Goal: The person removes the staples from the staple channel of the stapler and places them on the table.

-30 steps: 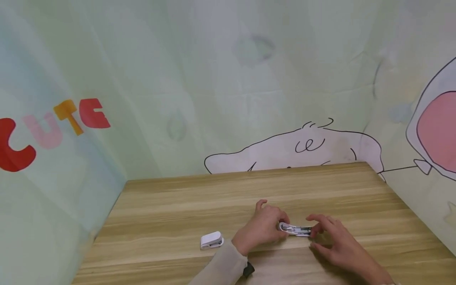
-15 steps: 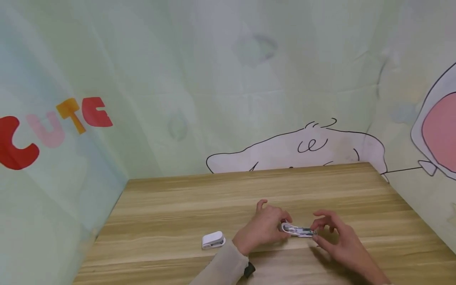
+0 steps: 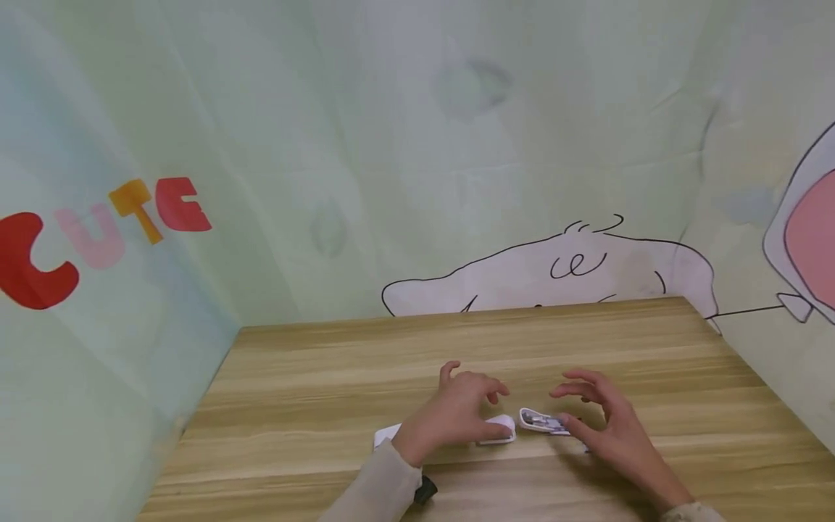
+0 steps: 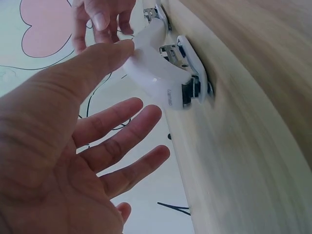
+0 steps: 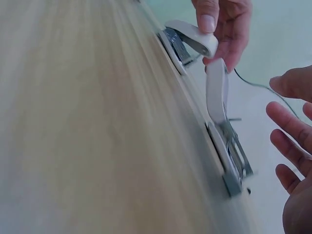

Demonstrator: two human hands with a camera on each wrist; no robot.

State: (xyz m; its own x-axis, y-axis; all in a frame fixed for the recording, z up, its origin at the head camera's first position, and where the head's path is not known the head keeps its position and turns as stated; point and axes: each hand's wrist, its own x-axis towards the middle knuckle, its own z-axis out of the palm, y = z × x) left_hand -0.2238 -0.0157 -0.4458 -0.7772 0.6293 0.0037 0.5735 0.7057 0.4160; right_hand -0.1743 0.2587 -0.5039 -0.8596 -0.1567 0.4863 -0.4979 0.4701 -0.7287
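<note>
In the head view my left hand (image 3: 453,417) hovers at mid-table. Its thumb lies along a small white stapler (image 3: 485,441), whose other parts the hand covers. In the left wrist view, the thumb tip meets the white top of that stapler (image 4: 158,80), while the fingers spread free of it. To the right rests a second white stapler (image 3: 536,420), its metal inside showing. My right hand (image 3: 620,438), thumb and fingers apart, is around its right end in the head view. The right wrist view shows a gap between right fingers (image 5: 292,146) and this stapler (image 5: 217,92).
Another white item (image 3: 385,436), a stapler in earlier frames, pokes out behind the left wrist. A black strap piece (image 3: 425,490) is at that wrist. The wooden table (image 3: 313,406) meets printed cloth walls (image 3: 293,181) at its back and sides.
My left hand has let go of the opened stapler's left end and shifted left, so the stapler beneath it shows. The right hand's pinch on the other end has loosened, with fingers spreading.
</note>
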